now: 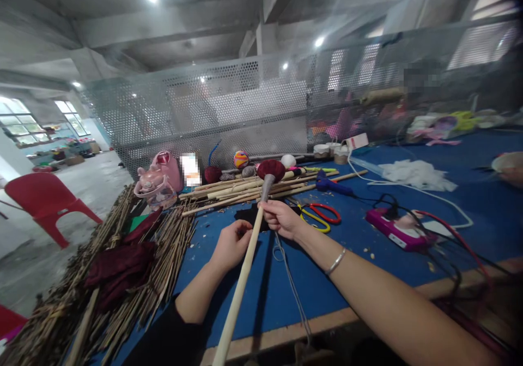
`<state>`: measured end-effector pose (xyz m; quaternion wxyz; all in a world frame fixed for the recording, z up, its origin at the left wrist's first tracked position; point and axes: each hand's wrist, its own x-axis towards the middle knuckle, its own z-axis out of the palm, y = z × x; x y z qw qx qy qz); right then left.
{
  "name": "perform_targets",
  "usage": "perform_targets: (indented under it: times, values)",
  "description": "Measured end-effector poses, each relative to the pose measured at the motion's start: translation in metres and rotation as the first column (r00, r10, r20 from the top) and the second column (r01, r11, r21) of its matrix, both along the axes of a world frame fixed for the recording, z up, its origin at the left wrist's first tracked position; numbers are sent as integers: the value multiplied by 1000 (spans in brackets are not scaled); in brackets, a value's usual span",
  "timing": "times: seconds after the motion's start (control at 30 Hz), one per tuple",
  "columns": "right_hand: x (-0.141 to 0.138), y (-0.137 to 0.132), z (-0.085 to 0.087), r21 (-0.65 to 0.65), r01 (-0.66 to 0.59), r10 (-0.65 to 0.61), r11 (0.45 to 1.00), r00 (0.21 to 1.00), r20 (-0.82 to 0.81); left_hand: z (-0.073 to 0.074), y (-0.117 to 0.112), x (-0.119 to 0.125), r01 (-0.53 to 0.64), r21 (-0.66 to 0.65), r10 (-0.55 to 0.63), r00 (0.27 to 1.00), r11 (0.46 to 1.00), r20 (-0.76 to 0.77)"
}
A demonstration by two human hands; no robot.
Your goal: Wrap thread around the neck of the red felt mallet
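A long pale wooden stick (245, 270) slants up from the front edge of the table. Its far end carries a dark red, padded round head (271, 170) with a grey wrapped neck (267, 187). Just below that neck, my right hand (281, 219) pinches the stick. Thin grey cord (291, 279) hangs beneath this hand and trails past the table edge. My left hand (232, 244) is beside the stick, its fingers curled in against it; what they hold is hidden. Black cloth (250, 217) and scissors with red and yellow handles (321, 216) lie behind the hands.
Bundled thin sticks (163, 251) and dark red cloth (122, 268) lie at left. More pale sticks (229, 189) lie across the back, near a blue glue gun (333, 184). A purple power strip (398, 232) with cables sits right. Perforated metal panels (196, 110) stand behind.
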<state>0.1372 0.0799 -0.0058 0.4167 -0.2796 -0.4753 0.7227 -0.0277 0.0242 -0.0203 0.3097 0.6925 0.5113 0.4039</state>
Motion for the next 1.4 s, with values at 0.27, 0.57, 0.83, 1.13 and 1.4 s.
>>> perform_targets:
  times: [0.27,0.57,0.83,1.13,1.4]
  values:
    - [-4,-5,-1,141,-24,13,990,996,83,3,-12,8,130,32,-127,989,991,-81]
    - [-7,-14,4,185,-85,81,979,996,33,-2,-20,19,370,266,-249,885,890,-394]
    - [2,-11,11,160,-127,126,979,992,15,6,-31,24,466,78,-438,868,882,-232]
    - [6,-10,14,144,-136,134,980,991,26,14,-33,25,330,-9,-329,935,944,-134]
    - [-1,-16,14,225,-55,16,973,985,170,7,-11,14,-62,-40,68,987,997,145]
